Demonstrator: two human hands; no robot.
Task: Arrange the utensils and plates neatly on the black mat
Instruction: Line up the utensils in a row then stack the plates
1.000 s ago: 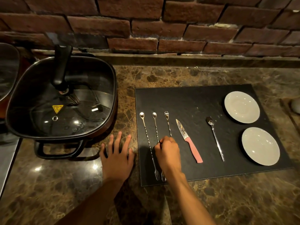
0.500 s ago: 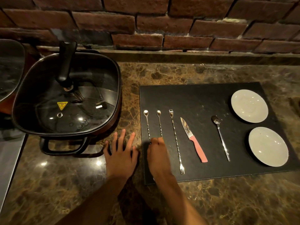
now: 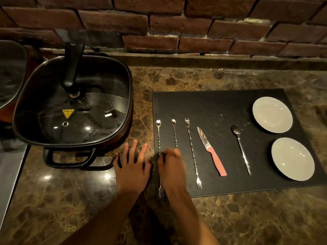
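The black mat (image 3: 221, 106) lies flat on the brown stone counter (image 3: 177, 78), and all the things to tidy sit on it; three long thin spoon-forks with twisty stems lie in a row near its left edge, the left one (image 3: 158, 135), the middle one (image 3: 174, 131) and the right one (image 3: 192, 149); next comes a small knife (image 3: 211, 151) with a pink handle, then a short spoon (image 3: 241, 149), then two pale plates, the far plate (image 3: 272, 114) and the near plate (image 3: 292, 159), on the right side. The right hand (image 3: 172, 168) rests on the mat over the left and middle spoon-forks, with its fingers curled down by their stems; it looks like it is pinching or nudging one, but I cannot tell which, or if it really holds it. The left hand (image 3: 132, 167) lies flat on the counter just beside the mat, fingers spread wide, holding nothing. The spoon-forks look light, stiff and smooth, so they could slide or roll; I think the middle of the stem is the best place to pinch; the knife is safest by its pink handle; the plates could chip, so lift them by the rim. The only label is a yellow triangle sticker (image 3: 68, 113) on the glass lid of the big black pot (image 3: 26, 135); its marks are too small to read.
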